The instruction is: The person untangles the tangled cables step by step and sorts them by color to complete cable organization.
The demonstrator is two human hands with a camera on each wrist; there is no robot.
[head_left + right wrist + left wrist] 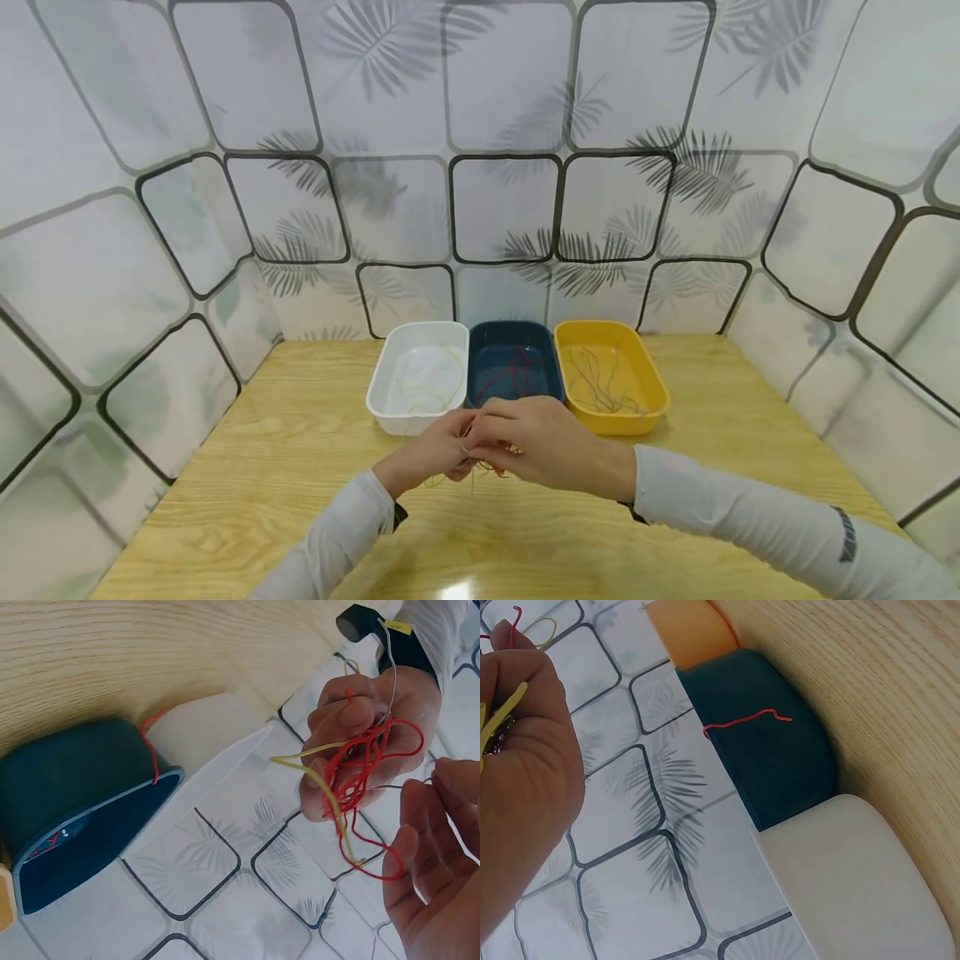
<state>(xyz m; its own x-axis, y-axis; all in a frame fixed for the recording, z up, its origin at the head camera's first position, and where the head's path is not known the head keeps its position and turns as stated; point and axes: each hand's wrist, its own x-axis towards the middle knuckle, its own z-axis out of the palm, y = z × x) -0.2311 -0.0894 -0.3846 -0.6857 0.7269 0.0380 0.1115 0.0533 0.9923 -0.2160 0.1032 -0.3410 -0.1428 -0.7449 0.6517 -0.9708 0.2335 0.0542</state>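
Note:
In the right wrist view my left hand (349, 731) grips a loose tangle of red string (352, 776), with a yellow string (319, 769) sticking out of it. A thin grey string (392, 671) also trails from that hand. My right hand (442, 862) pinches a grey strand (386, 787) between thumb and finger, drawn out beside the tangle. In the head view the left hand (431, 450) and right hand (540, 442) meet in front of the bins, partly hiding the strings. The left wrist view catches only part of the left hand (532, 742).
Side by side stand a white bin (378, 408) with yellow strings, a dark blue bin (480, 333) with red strings, and a yellow bin (652, 383) with greyish strings. One red string (742, 720) hangs over the blue bin's outside. Patterned fabric (506, 208) surrounds the wooden table (247, 492).

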